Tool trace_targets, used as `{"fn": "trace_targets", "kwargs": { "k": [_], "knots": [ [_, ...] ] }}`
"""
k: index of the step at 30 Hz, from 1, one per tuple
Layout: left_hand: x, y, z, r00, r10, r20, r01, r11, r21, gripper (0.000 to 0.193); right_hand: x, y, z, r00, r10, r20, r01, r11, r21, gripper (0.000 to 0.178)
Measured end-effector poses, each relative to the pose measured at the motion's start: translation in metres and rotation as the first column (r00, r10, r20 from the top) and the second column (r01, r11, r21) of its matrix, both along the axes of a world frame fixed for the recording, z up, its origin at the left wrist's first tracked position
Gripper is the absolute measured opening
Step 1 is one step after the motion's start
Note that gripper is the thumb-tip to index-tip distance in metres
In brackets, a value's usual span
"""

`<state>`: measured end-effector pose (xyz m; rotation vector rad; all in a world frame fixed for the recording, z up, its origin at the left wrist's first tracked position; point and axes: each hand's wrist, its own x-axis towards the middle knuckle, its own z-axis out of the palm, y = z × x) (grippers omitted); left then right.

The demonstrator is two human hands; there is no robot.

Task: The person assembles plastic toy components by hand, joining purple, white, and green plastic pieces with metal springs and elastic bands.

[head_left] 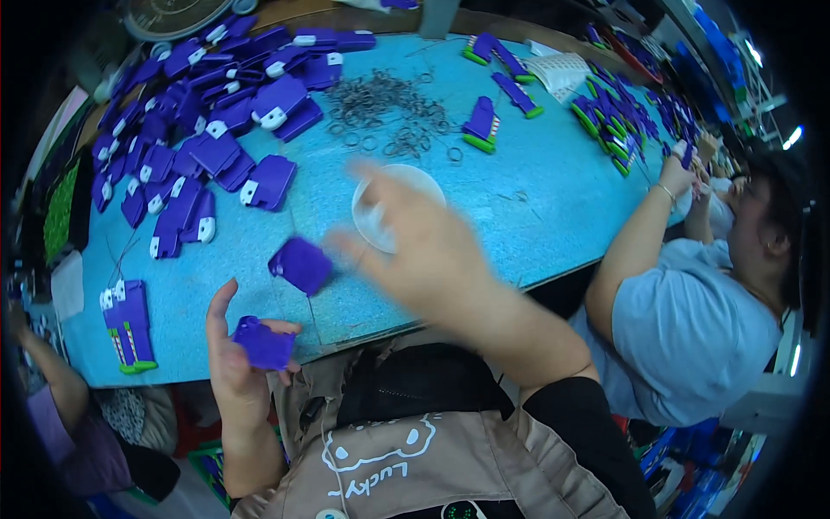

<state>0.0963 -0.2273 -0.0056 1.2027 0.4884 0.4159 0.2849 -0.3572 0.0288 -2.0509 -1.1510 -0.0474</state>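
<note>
Near the front edge of the table, my left hand (pixel 235 374) is closed on a purple plastic shell (pixel 266 344), gripped between its fingers, with the index finger sticking up. Just beyond it, a second purple shell (pixel 303 265) lies on the blue tabletop. My right hand (pixel 424 246) passes over a round white dish (pixel 422 184) and hides part of it. Motion smears its fingers, so what they hold, if anything, cannot be made out. Behind the dish spreads a heap of small dark metal rings (pixel 389 108).
A big pile of purple shells with white ends (pixel 203 130) fills the table's left. Purple pieces with green ends (pixel 482 125) lie at the far right, beside a paper sheet (pixel 560 73). Joined purple-green pieces (pixel 130 327) lie front left. A co-worker (pixel 692 311) sits at the right.
</note>
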Motion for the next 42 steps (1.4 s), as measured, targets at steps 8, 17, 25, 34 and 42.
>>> {"fn": "trace_targets", "kwargs": {
  "k": [8, 17, 25, 34, 42],
  "knots": [
    [0.019, -0.018, 0.017, 0.964, 0.089, 0.249, 0.004, 0.937, -0.349, 0.062, 0.103, -0.078, -0.04, 0.864, -0.308, 0.399, 0.435, 0.854, -0.284, 0.025],
    [0.007, -0.012, 0.004, 0.984, -0.148, 0.099, 0.177, 0.884, -0.432, 0.036, 0.103, -0.073, -0.025, 0.958, -0.237, 0.16, 0.267, 0.942, -0.205, 0.04],
    [-0.002, -0.01, -0.002, 0.975, -0.214, 0.065, 0.222, 0.885, -0.41, 0.03, 0.098, -0.084, -0.023, 0.888, -0.426, -0.174, 0.407, 0.903, -0.134, 0.035],
    [0.027, -0.035, 0.019, 0.968, -0.071, 0.24, 0.099, 0.989, -0.108, 0.051, -0.041, -0.035, -0.005, 0.803, 0.581, -0.132, -0.545, 0.806, 0.232, 0.033],
    [-0.005, -0.013, 0.037, 0.823, -0.554, 0.124, 0.487, 0.578, -0.655, 0.029, -0.055, -0.016, -0.02, 0.633, 0.53, -0.565, -0.336, 0.845, 0.416, 0.039]
  ]
}}
